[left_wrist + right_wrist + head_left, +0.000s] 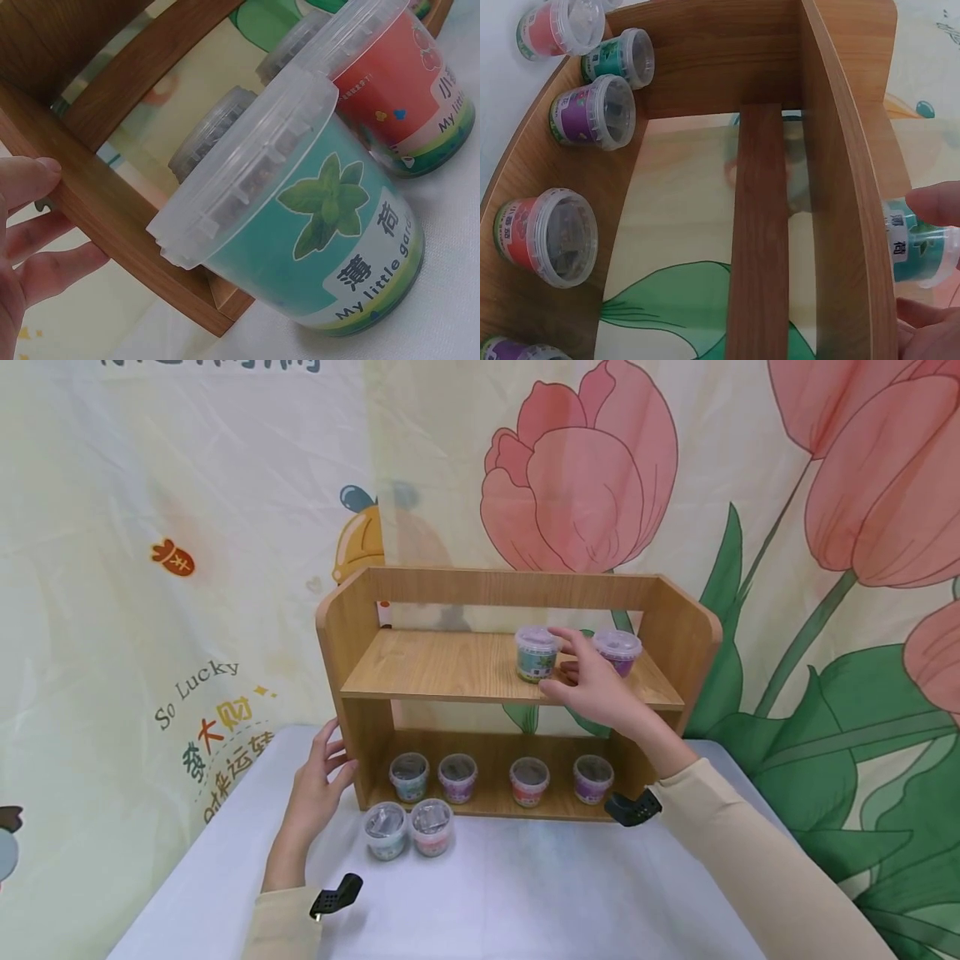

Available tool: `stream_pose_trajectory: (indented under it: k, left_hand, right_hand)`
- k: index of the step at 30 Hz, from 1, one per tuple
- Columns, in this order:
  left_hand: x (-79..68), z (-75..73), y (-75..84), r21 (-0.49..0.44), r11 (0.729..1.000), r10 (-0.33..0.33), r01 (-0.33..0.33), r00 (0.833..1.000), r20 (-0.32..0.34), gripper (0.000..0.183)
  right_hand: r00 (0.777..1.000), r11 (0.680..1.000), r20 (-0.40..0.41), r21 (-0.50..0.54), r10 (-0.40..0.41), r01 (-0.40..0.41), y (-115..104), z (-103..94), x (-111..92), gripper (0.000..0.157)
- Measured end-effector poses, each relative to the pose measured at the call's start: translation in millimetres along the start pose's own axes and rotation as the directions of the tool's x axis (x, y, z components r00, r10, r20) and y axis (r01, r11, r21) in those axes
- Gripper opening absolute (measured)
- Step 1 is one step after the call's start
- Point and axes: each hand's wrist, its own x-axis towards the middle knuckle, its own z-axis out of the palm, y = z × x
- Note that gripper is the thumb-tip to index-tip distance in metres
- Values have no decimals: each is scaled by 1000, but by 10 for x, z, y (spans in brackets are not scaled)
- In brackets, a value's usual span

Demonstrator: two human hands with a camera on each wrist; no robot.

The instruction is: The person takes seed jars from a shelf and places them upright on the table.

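Note:
On the shelf unit's upper board (435, 660), my right hand (592, 689) holds a small lidded plastic cup (535, 662) with a teal mint-leaf label. The thumb and index finger are at the cup's right side. Just right of it, partly behind that hand, stands a purple-labelled cup (618, 647). At the unit's left end, my left hand (315, 785) touches the outer side panel (112, 225) with loosely bent fingers. A teal mint cup (322, 225) and a red-labelled cup (412, 82) stand on the table near that hand.
Along the lower shelf (491, 812) stand several lidded cups, among them a teal one (409, 779), a red one (529, 783) and purple ones. White cloth (525, 893) covers the table. A curtain with printed tulips (585, 477) hangs behind the wooden unit.

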Motion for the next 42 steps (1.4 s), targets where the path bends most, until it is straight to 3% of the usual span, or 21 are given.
stream_pose_trajectory:
  k: [21,30,42]
  left_hand:
    - [23,10,-11,6,999,39,-39,999,-7,94]
    - [1,-6,4,6,1000,14,-14,1000,-11,93]
    - [6,-3,5,8,1000,20,-20,1000,0,95]
  right_hand:
    - [998,998,-25,22,64,-63,43,72,284,80]
    - [998,1000,-49,13,28,-27,53,128,344,67]
    - [996,1000,-93,-8,11,-12,22,176,295,64]
